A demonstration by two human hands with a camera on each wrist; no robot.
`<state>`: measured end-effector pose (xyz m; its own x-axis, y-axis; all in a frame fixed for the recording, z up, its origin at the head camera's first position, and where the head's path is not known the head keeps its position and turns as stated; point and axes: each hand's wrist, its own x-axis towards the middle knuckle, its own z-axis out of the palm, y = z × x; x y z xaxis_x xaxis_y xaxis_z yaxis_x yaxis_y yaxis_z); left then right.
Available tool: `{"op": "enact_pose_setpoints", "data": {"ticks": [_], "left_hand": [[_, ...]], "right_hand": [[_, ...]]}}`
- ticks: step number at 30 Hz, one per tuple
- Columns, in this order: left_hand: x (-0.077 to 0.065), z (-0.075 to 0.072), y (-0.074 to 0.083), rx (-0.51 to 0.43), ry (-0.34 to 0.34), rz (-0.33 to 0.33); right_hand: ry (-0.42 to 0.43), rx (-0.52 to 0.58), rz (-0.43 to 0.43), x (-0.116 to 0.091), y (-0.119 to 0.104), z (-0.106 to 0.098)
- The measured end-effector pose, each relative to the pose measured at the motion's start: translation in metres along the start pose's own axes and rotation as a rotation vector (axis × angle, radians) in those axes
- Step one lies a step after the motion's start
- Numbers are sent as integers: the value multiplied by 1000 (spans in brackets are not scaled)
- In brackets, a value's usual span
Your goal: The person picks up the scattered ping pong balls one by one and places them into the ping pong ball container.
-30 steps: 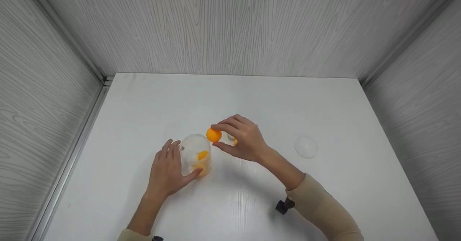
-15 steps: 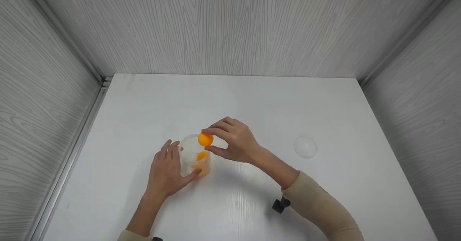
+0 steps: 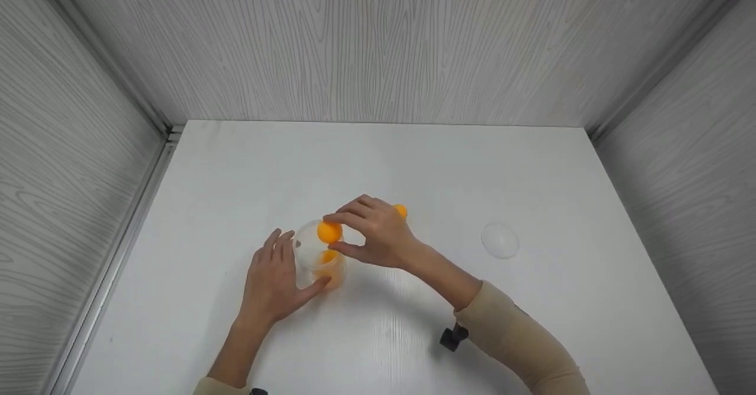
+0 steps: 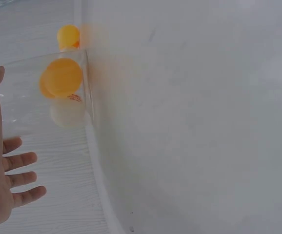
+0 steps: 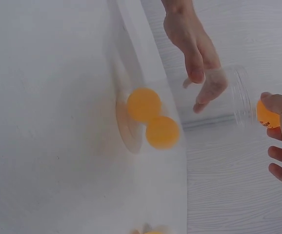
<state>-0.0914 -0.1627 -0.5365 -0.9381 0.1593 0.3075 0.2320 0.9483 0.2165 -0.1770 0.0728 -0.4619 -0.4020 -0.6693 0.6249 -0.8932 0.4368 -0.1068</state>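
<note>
A clear plastic jar (image 3: 307, 253) stands upright on the white table, with orange table tennis balls (image 5: 144, 105) at its bottom. In the left wrist view a pale ball (image 4: 68, 113) with red print also shows through the wall. My left hand (image 3: 274, 286) holds the jar from the left, thumb on the near side and fingers along the far side. Over the jar's mouth, my right hand (image 3: 375, 232) pinches another orange table tennis ball (image 3: 329, 232) between thumb and fingertips. Dark print shows on that ball in the right wrist view.
Behind my right hand, an orange ball (image 3: 401, 211) is partly hidden on the table. A clear round lid (image 3: 499, 241) lies to the right. Wood-grained panels (image 3: 378, 46) stand at the back and sides of the white table (image 3: 443, 165).
My right hand has carried the orange table tennis ball leftward, from beside the jar to over its mouth. The orange ball behind that hand has come into sight. My left hand stays on the jar.
</note>
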Motion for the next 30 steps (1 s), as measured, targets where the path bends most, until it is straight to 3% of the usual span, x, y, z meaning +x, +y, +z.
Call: {"op": "enact_pose_setpoints", "data": {"ticks": [30], "left_hand": [[1,0,-1,15,28,37]], "right_hand": [[-144,46,33,12,-5,15]]}}
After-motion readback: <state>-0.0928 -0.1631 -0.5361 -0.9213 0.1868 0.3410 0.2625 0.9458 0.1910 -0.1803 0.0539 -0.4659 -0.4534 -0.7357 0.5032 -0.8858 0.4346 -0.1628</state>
